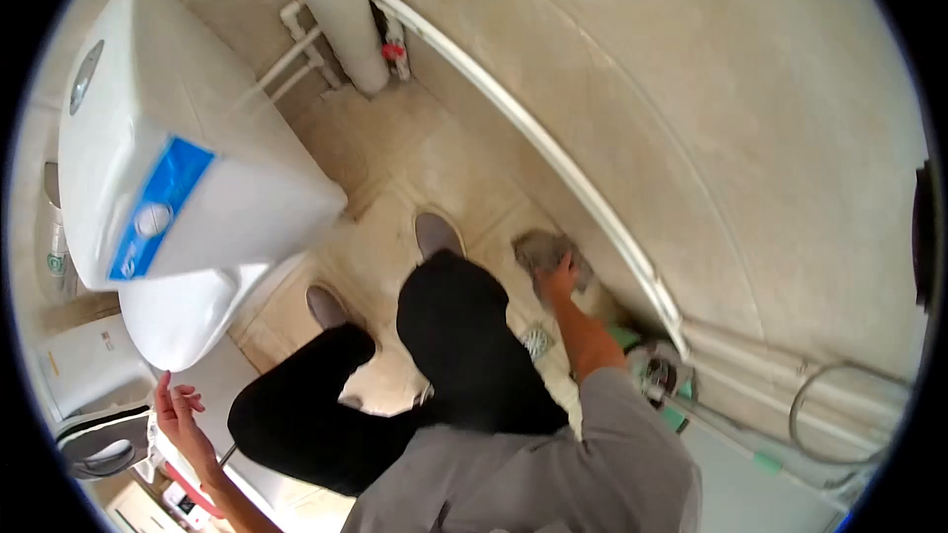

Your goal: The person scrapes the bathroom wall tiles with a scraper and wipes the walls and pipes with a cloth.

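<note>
A grey-brown cloth lies bunched on the tiled floor beside the wall. My right hand is on it, fingers closed round part of the cloth. On the other side, my left hand hangs in the air with its fingers apart and holds nothing, just below the rim of the white toilet. The toilet's tank bears a blue label. Both of my shoes stand on the floor between the toilet and the cloth.
A thick pipe rises in the corner near a red valve. A white pipe runs low along the wall. Beside my right arm is a floor drain; a bin stands at the left.
</note>
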### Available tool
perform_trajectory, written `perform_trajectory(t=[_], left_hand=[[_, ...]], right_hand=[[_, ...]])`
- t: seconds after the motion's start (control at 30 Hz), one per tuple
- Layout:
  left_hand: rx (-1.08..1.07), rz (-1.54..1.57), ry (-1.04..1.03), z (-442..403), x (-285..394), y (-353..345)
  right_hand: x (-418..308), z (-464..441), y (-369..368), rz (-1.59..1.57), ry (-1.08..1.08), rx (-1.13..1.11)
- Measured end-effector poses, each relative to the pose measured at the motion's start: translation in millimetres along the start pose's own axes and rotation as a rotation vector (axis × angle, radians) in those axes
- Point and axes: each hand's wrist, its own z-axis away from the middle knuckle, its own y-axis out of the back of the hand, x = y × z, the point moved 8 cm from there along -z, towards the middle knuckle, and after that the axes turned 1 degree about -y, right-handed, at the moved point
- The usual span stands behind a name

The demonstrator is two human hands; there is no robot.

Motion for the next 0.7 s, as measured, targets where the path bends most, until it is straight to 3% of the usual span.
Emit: perform_trajectory(t=[0.03,0.13,0.23,0.27,0.4,0.47,0.5,0.57,0.63,0.7], left_hand=[[-0.007,-0.014,-0.013,-9.1,6.1,-9.5],[-0.001,0.007,-0.099,-33.5,57.6,-66.9],[0.073,0.152,-0.233,-44.5,105.2,-107.1],[0.112,0.180,-0.294,-44.8,117.1,-115.5],[0.413,0.300,-0.553,-30.7,163.8,-124.2],[0.494,0.368,-0.590,-15.8,192.0,-124.3],[0.467,0.345,-0.726,-3.2,214.5,-125.7],[0.362,0.348,-0.918,18.8,246.9,-133.2],[0.274,0.299,-1.058,35.5,268.7,-145.7],[0.140,0.274,-1.189,45.7,277.1,-171.1]], right_hand=[[-7.7,-3.7,-6.0,0.028,-0.088,-0.102],[-3.1,-48.4,-52.8,0.179,-0.118,-0.121],[-15.0,-70.4,-71.4,-0.013,-0.153,-0.245],[-44.4,-60.3,-57.4,-0.148,-0.017,-0.240],[-110.7,-23.5,17.5,-0.494,0.035,-0.156],[-142.6,-9.0,55.2,-0.957,0.129,-0.320],[-149.2,-6.4,86.2,-0.968,0.157,-0.288],[-175.8,24.5,160.1,-1.320,0.379,-0.346],[-192.8,69.0,256.5,-1.685,0.420,-0.350],[-194.1,129.6,370.2,-1.672,0.499,-0.045]])
